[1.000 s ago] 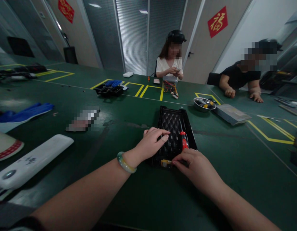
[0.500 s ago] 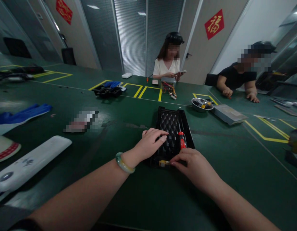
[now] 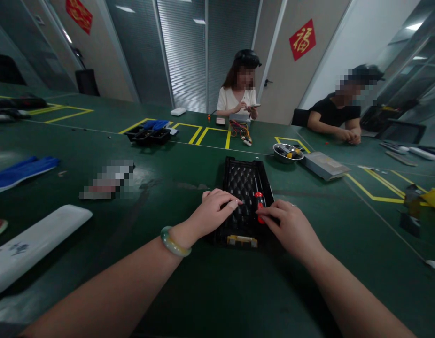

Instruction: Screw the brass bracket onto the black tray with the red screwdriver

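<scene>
A black case with a dimpled insert (image 3: 238, 180) lies open on the table in front of me. Inside it, along the right side, is a red-and-black screwdriver (image 3: 260, 201) with its shaft pointing away from me. My right hand (image 3: 291, 225) has its thumb and forefinger closed on the lower part of that handle. Over the case's left rim lies my left hand (image 3: 215, 209), fingers stretched out and apart, holding nothing. At the near end of the case sits a yellow strip with small pale pieces (image 3: 242, 241); their kind is too small to tell.
A metal bowl of tools (image 3: 288, 159) and a grey flat box (image 3: 325, 165) stand beyond the case to the right. At left are a long white object (image 3: 44, 244), blue gloves (image 3: 23, 171) and a black tray (image 3: 147, 136). Two people sit across the green table (image 3: 189, 305).
My right hand has moved from the yellow strip up to the screwdriver handle, uncovering the strip. My left hand stays over the case. The view has shifted slightly right.
</scene>
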A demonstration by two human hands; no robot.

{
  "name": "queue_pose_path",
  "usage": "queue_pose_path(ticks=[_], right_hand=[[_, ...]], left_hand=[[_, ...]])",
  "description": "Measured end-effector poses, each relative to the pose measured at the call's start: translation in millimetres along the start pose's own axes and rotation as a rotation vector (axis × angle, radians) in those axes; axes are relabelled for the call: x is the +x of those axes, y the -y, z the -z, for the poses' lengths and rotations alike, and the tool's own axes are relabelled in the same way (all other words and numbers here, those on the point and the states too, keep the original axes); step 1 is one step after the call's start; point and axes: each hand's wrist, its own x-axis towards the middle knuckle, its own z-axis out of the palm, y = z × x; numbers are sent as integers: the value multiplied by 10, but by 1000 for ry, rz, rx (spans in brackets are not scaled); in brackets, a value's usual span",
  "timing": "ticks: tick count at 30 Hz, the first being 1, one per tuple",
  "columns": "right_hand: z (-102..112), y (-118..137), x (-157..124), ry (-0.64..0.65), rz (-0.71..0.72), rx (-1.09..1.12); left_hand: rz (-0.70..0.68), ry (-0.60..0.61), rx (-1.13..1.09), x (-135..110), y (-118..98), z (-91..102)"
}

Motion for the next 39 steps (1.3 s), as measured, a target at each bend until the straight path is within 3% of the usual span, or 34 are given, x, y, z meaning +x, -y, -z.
queue_pose_path(ticks=[6, 11, 16, 24, 32, 39], right_hand=[[-24, 25, -24, 22, 32, -83], [-25, -14, -16, -6, -56, -135], [-79, -50, 14, 49, -108, -131], [-45, 31, 21, -38, -182, -28], [-137, -172, 70, -242, -379, 411], [-206, -407, 191, -525, -674, 1319]], left_hand=[[29, -10, 126, 15, 68, -32], [49, 95, 195, 54, 170, -71], [61, 100, 205, 78, 133, -65], [72, 129, 225, 104, 76, -50], [76, 136, 263, 122, 38, -25], [41, 164, 306, 140, 16, -8]])
